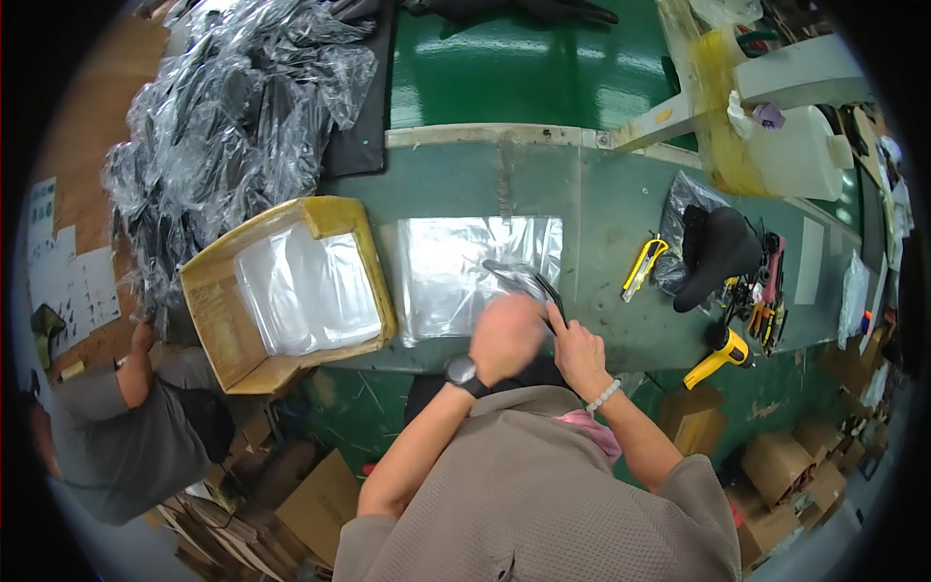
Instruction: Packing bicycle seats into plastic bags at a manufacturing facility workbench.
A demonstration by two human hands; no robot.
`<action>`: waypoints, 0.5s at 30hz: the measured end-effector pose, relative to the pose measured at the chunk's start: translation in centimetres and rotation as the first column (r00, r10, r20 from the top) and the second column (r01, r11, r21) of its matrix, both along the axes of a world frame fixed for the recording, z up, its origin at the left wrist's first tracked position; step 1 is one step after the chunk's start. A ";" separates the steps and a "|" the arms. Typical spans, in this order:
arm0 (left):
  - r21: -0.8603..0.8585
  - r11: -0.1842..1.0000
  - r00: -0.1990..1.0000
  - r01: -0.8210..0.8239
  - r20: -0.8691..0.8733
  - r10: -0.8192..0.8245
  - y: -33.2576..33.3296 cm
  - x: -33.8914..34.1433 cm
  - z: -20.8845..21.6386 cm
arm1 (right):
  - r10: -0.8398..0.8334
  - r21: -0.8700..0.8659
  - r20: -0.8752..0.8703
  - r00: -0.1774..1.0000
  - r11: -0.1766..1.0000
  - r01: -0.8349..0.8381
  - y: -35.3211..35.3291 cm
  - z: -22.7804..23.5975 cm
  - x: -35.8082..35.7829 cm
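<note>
My left hand (506, 335), with a black watch on the wrist, is closed over a black part wrapped in a clear plastic bag (524, 279) at the near edge of the green table (592, 204). My right hand (579, 351), with a white bead bracelet on the wrist, grips the same bagged part from the right side. Both hands sit just in front of a stack of flat clear bags (456, 267) lying on the table.
A yellow cardboard box (225, 330) with clear bags stands to the left. A heap of bagged black parts (223, 126) is piled far left. A yellow utility knife (643, 264), a black saddle (718, 252), a yellow heat gun (720, 355) and a white jug (800, 155) lie right. Another person (126, 436) sits lower left.
</note>
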State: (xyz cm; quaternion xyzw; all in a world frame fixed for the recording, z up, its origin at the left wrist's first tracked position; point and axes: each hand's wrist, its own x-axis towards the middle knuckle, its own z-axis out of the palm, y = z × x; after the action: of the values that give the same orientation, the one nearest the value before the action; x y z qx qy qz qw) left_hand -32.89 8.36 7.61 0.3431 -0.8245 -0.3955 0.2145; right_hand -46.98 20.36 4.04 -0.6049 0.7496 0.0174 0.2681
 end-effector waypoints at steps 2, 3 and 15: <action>-0.073 0.942 0.944 0.328 0.001 -0.329 1.9 -1.3 1.1 | 0.049 -0.333 0.166 0.985 0.943 0.009 0.7 -2.6 0.1; -0.063 0.969 0.971 0.239 0.021 -0.238 2.2 -0.9 1.1 | 0.076 -0.355 0.182 0.980 0.935 -0.007 0.9 -2.8 0.0; 0.334 0.918 0.976 0.212 -0.110 -0.186 4.1 2.4 5.3 | -0.480 0.779 0.627 -0.613 0.385 0.495 -8.2 4.8 1.0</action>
State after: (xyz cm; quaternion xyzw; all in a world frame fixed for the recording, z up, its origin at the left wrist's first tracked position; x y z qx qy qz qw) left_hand -30.45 12.42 12.86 0.2742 -0.7644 -0.5661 0.1413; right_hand -45.94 12.19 8.83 0.1360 0.4758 -0.5724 0.6538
